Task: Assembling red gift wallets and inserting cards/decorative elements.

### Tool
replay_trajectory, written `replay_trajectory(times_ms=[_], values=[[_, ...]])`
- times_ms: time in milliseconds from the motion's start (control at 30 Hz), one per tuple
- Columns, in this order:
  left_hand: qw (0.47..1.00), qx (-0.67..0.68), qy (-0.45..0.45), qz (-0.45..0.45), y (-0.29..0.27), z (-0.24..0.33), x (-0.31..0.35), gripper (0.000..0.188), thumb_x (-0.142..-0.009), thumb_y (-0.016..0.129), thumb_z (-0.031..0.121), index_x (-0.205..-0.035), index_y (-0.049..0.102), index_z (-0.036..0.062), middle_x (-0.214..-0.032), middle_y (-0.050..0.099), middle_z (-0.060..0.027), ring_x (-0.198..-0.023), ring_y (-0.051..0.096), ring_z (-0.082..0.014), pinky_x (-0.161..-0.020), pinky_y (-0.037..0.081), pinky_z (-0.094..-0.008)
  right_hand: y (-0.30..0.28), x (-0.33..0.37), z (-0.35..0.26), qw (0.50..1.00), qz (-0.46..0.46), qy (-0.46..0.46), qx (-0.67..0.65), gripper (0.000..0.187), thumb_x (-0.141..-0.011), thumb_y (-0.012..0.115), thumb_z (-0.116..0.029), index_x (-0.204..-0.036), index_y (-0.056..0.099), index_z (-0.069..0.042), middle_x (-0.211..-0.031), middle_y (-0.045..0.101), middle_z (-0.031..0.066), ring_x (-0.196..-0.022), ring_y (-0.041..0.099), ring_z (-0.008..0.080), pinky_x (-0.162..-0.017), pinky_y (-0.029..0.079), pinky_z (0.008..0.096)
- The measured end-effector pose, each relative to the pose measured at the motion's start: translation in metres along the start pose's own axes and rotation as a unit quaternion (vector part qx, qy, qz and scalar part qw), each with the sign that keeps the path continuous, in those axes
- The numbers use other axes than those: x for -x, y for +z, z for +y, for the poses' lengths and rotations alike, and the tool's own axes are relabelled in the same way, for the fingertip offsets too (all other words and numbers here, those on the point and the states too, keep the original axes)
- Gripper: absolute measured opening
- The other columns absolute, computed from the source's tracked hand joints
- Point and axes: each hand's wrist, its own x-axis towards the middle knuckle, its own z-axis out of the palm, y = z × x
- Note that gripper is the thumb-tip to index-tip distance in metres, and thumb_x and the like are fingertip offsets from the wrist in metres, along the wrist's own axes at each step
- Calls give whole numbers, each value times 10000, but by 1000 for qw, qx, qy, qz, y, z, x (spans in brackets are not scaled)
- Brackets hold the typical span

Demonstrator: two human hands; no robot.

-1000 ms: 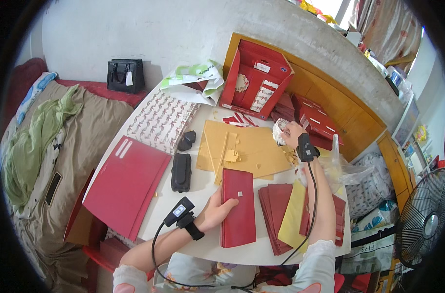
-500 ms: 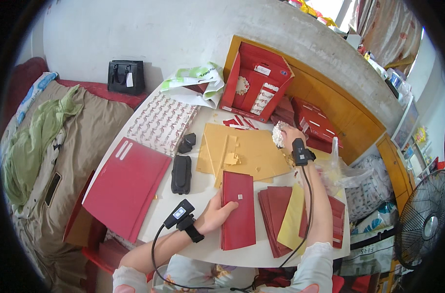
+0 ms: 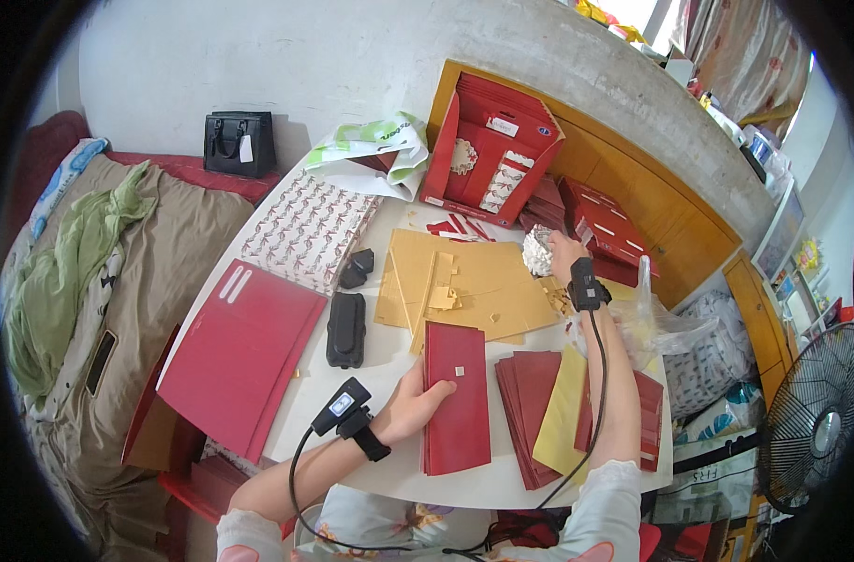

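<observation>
My left hand (image 3: 410, 405) is closed on the left edge of a narrow red card sleeve (image 3: 457, 426), its thumb on top and its fingers underneath. A small white square (image 3: 460, 372) sits on the sleeve's upper half, just above my thumb tip. Farther right, my right hand (image 3: 569, 258) is bent at a white, bumpy clump of small pieces (image 3: 537, 251); its fingertips touch the clump and are partly hidden. Both wrists wear black strapped devices with cables. Dark red card sleeves (image 3: 523, 412) lie in a stack to the right, beside a yellow sheet (image 3: 560, 421).
Tan cardboard (image 3: 492, 300) with scraps lies mid-table. Large red sheets (image 3: 239, 351) and a patterned white sheet (image 3: 305, 225) lie left, near a black case (image 3: 345, 330). An open red box (image 3: 492, 150) stands behind; a clear plastic bag (image 3: 661, 328) and a fan (image 3: 816, 421) are right.
My right hand has moved slightly to the right at the white clump. My left hand stays on the red card sleeve; the whole view has shifted a little.
</observation>
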Motion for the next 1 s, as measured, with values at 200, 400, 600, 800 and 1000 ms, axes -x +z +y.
replay_trajectory(times_ms=[200, 400, 600, 800, 1000], values=[[1000, -9, -5, -5, -2, 2, 1, 454, -828, 474, 54, -1250, 323, -15, -1129, 486, -79, -1009, 478, -129, -879, 396, -278, 9, 15, 20, 980, -23, -88, -178, 291, -724, 455, 58, -1001, 498, -22, -1023, 572, 169, -948, 557, 325, -784, 448, 391], [1000, 2, -21, -3, -4, 0, 2, 434, -830, 477, 55, -1235, 338, -17, -1105, 502, -77, -993, 490, -129, -867, 406, -274, 7, 4, -10, 975, 16, -39, -218, 360, -714, 621, -103, -1043, 502, -18, -955, 564, 142, -895, 562, 292, -758, 452, 356], [1000, 10, -19, 5, -1, 1, 1, 425, -832, 482, 58, -1227, 347, -20, -1112, 502, -79, -999, 491, -131, -867, 406, -274, 16, -2, -1, 997, 55, -12, -45, 188, -694, 661, -170, -790, 598, -21, -822, 534, 112, -755, 566, 289, -662, 463, 366], [1000, -1, -12, -1, -3, 1, 2, 426, -830, 487, 65, -1224, 350, -23, -1114, 499, -79, -1000, 487, -130, -868, 405, -275, 3, 2, -4, 998, 12, -36, -40, 112, -755, 552, -92, -848, 583, -38, -859, 566, 134, -786, 562, 338, -674, 455, 404], [1000, -15, -17, -1, 0, 3, 1, 423, -828, 486, 67, -1220, 354, -22, -1115, 499, -84, -1003, 485, -135, -873, 402, -276, -6, 11, -4, 995, 51, -43, -77, 112, -806, 493, -66, -884, 573, -64, -836, 582, 124, -805, 569, 334, -661, 456, 397]])
